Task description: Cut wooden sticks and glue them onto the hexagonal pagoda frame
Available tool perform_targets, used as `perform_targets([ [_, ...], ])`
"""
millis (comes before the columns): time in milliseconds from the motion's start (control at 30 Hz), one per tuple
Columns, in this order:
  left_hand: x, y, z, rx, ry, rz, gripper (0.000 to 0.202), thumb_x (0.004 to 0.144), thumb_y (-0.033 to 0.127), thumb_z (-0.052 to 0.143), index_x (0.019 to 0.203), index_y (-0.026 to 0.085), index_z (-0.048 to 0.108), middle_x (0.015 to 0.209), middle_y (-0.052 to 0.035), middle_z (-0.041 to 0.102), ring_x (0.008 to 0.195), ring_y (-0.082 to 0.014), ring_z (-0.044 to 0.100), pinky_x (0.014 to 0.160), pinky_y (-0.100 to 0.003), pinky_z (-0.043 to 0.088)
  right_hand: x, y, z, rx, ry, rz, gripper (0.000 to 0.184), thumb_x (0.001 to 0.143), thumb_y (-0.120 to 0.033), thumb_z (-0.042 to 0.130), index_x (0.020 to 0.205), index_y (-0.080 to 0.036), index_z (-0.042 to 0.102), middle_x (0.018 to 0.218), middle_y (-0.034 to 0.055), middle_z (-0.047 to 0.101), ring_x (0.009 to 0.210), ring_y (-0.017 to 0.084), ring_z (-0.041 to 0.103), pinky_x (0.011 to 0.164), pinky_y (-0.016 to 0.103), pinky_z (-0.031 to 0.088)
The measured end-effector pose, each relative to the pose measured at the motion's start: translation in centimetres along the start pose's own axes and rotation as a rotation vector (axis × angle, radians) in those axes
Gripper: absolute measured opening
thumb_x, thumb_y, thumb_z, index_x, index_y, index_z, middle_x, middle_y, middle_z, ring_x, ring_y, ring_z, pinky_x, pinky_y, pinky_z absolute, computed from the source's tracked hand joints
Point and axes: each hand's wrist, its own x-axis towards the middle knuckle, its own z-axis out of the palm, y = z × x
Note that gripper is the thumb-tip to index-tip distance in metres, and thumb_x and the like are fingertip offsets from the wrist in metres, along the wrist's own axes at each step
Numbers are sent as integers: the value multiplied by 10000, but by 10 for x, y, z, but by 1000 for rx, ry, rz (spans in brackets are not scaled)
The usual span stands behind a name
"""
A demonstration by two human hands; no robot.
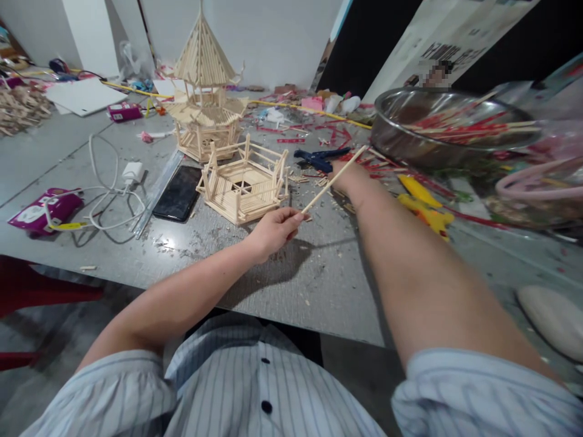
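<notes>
The person's hands are apart: near the centre of the frame, the left hand (277,229) pinches one end of a pale wooden stick (334,181), which slants up to the right across the right hand (348,177). That hand reaches beside the navy-blue pliers (315,159); whether its fingers grip them cannot be told. In the upper right, a round stainless-steel basin (398,142) holds a loose bundle of wooden sticks and red strips (464,130), some ends lying over its rim. Below it, at the right edge, stands a pink-rimmed container (535,193), its contents unclear. Left of the pliers, a hexagonal stick-built platform (262,187) with railings sits on the grey table (328,291), in front of a pagoda model (207,114) with a pointed roof.
</notes>
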Motion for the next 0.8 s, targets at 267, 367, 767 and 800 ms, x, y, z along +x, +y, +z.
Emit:
perform_targets([
  [267, 0, 4, 2, 5, 12, -39, 182, 965, 157, 451, 829, 125, 568, 463, 94, 365, 388, -36, 250, 415, -182, 162, -2, -6, -6, -9, 53, 1, 476, 856, -142, 524, 1307, 10, 539, 1299, 342, 536, 1208, 366, 535, 926, 424, 409],
  [367, 0, 2, 1, 14, 14, -31, 175, 963, 155, 449, 843, 119, 572, 459, 92, 370, 384, -38, 255, 416, -188, 161, -2, -6, -6, 6, 65, 1, 437, 854, -157, 548, 1251, 25, 566, 1264, 345, 557, 1184, 362, 548, 915, 419, 415],
  [767, 2, 1, 0, 24, 20, -37, 242, 993, 218, 406, 862, 129, 590, 449, 96, 323, 365, -37, 230, 395, -171, 161, 12, 4, -1, 77, 102, -23, 398, 856, -78, 492, 1244, -12, 554, 1292, 288, 551, 1175, 321, 558, 970, 418, 414],
  [800, 2, 1, 0, 18, 20, -37, 238, 992, 213, 407, 860, 130, 587, 449, 96, 324, 365, -38, 231, 393, -168, 163, 12, 5, 0, 111, 83, -31, 411, 857, -79, 483, 1258, -14, 546, 1314, 290, 535, 1200, 340, 543, 985, 445, 406],
])
